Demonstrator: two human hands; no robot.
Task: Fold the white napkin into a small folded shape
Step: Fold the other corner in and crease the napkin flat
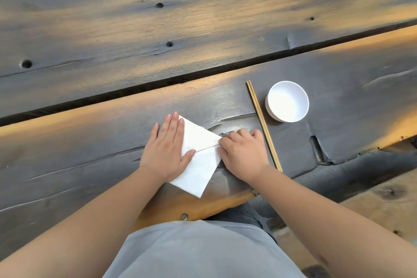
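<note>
The white napkin (198, 162) lies flat on the dark wooden table, folded into a long strip with a crease line across its middle. My left hand (168, 146) rests flat on the napkin's left part, fingers together, thumb tip on the crease. My right hand (242, 151) has its fingers curled and presses down on the napkin's right corner at the end of the crease. Part of the napkin is hidden under both hands.
A pair of wooden chopsticks (264, 125) lies just right of my right hand. Beyond them stands a white bowl (287, 101), with nothing in it. The table's near edge (203, 206) runs under my forearms, and a dark gap between planks (158, 84) crosses farther back.
</note>
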